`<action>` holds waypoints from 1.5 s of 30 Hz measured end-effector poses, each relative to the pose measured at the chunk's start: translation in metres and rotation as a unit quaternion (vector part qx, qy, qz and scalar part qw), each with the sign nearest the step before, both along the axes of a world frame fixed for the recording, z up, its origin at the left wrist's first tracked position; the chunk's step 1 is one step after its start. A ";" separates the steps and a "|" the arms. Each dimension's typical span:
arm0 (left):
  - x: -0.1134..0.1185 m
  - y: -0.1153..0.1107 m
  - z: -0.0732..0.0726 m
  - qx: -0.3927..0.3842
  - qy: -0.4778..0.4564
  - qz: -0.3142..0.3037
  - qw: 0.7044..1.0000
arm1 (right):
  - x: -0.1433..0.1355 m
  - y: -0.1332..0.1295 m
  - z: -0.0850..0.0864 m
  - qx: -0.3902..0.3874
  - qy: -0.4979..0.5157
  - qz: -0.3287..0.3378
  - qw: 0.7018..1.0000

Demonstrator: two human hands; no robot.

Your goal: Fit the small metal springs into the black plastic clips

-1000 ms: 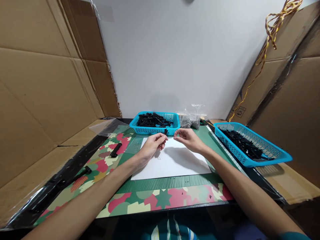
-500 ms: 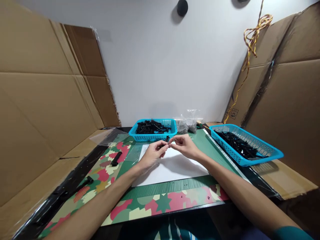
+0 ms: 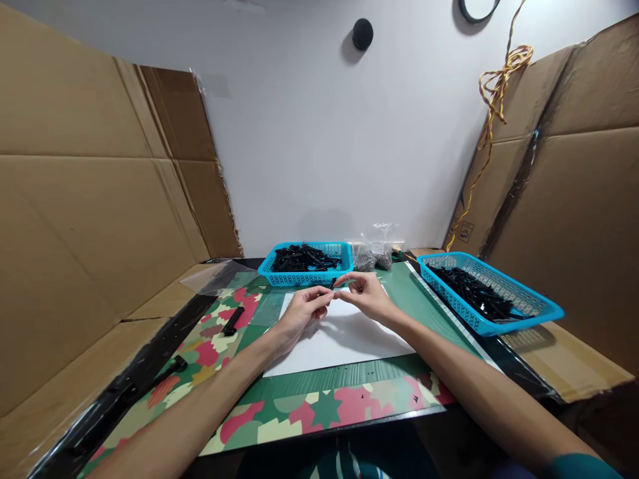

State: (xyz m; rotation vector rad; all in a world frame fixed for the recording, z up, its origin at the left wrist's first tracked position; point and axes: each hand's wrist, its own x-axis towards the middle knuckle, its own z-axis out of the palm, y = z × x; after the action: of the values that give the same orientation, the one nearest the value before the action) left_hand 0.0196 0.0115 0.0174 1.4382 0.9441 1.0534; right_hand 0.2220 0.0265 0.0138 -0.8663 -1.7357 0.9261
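Note:
My left hand (image 3: 303,314) is closed round a small black plastic part (image 3: 332,284), of which only a short end shows past the fingers. Against it, fingertips meeting the left ones, is my right hand (image 3: 367,297), its thumb and forefinger in a pinch. Whatever lies between those right fingertips is too small to make out. Both hands hover over a white paper sheet (image 3: 344,339) on the green mat, just in front of a blue basket (image 3: 304,280) filled with black plastic parts (image 3: 302,258).
On the right stands a second blue basket (image 3: 542,318) with more black pieces. Clear bags (image 3: 382,256) of small metal bits lean near the wall. Two black parts lie left, one a bar (image 3: 232,320) on the patterned mat (image 3: 204,352). Cardboard walls (image 3: 74,213) flank both sides.
Both hands stay together over the paper with fingertips touching. Less of the black part shows above the fingers now. The view has tilted slightly upward.

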 end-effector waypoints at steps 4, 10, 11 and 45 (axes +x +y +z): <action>0.000 0.004 0.001 0.052 0.024 0.034 0.998 | -0.002 0.000 -0.004 0.017 -0.002 -0.017 1.000; 0.000 0.008 -0.003 0.095 0.070 0.044 0.992 | -0.004 -0.001 -0.005 0.032 0.022 -0.013 0.999; 0.001 0.008 -0.003 0.090 0.065 0.043 0.993 | -0.004 -0.002 -0.005 0.035 0.025 -0.017 0.999; 0.000 0.010 0.003 0.059 -0.111 -0.071 0.990 | -0.009 -0.021 -0.003 0.206 0.040 -0.121 0.970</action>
State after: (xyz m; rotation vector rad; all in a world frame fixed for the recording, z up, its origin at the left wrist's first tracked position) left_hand 0.0192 0.0212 0.0201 1.4279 0.6211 1.1508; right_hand 0.2133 0.0056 0.0104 -0.7311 -1.6283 0.4121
